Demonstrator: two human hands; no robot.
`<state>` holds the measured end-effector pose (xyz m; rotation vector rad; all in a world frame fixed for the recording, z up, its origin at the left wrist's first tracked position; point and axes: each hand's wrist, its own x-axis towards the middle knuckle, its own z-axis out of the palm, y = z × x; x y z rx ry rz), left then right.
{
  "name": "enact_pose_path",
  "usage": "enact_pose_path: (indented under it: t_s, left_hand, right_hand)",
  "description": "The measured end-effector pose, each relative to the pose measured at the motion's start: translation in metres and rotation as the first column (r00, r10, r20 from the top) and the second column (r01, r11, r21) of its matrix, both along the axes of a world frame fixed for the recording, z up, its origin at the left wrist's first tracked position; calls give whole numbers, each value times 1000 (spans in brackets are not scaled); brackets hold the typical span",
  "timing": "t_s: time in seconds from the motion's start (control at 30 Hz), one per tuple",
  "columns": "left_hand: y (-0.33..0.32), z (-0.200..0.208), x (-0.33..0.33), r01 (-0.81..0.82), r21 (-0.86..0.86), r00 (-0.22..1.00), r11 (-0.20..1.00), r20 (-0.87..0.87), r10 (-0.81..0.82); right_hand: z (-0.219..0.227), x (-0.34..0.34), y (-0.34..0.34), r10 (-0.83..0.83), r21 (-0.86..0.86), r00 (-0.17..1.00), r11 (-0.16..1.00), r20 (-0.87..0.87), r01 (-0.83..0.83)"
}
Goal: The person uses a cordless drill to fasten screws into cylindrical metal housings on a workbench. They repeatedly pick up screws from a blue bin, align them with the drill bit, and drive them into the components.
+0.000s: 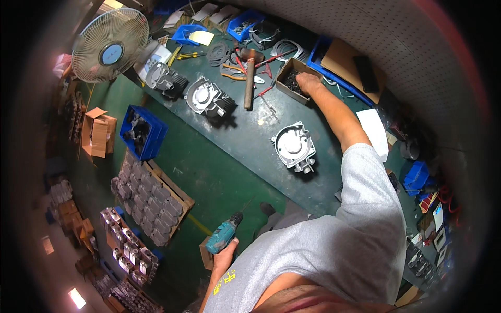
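Observation:
My left hand [225,255] grips a teal cordless drill [222,236] by its handle, held low beside the bench with the bit pointing away from me. At the back of the bench, my right hand [310,83] reaches into an open cardboard box [294,96] of small dark parts that look like screws. Its fingers are curled down, with the tips hidden among them. Nearest to me on the bench sits a silver cast-metal housing [295,143] with a round cavity facing up. Two similar units, a middle housing [204,96] and a far-left housing [163,78], stand farther left.
A hammer [250,78], orange-handled pliers [233,72] and red-handled tools lie by the box. Blue bins [189,34] line the bench's back edge. A fan [110,49] stands at the far left. On the floor are a blue crate [159,136] and a pallet of grey castings [151,201].

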<state>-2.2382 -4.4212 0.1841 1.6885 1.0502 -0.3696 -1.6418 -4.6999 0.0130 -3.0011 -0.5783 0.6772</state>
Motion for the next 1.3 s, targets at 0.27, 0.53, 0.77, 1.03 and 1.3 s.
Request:
enact_pose_path:
  t_s: [0.27,0.53,0.77,1.03,1.3]
  left_hand:
    - [-7,7,-2,63,103,993,993,89,-73]
    - [0,6,-15,-60,-42,998,997,14,61]
    - [-2,24,-25,55,-36,939,998,343,-39]
    - [-12,19,-95,352,7,777,936,555,-297]
    - [-40,25,-182,510,-105,660,854,684,-310]
  right_hand:
    - [-32,5,-16,-119,233,986,968,113,90]
    - [12,-17,-35,-46,611,631,-312,-775,728]
    - [107,-130,-71,396,402,606,-488,-690,775]
    - [164,-365,-110,188,586,700,-423,-689,691]
    - [167,-601,-124,129,461,577,-474,-807,750]
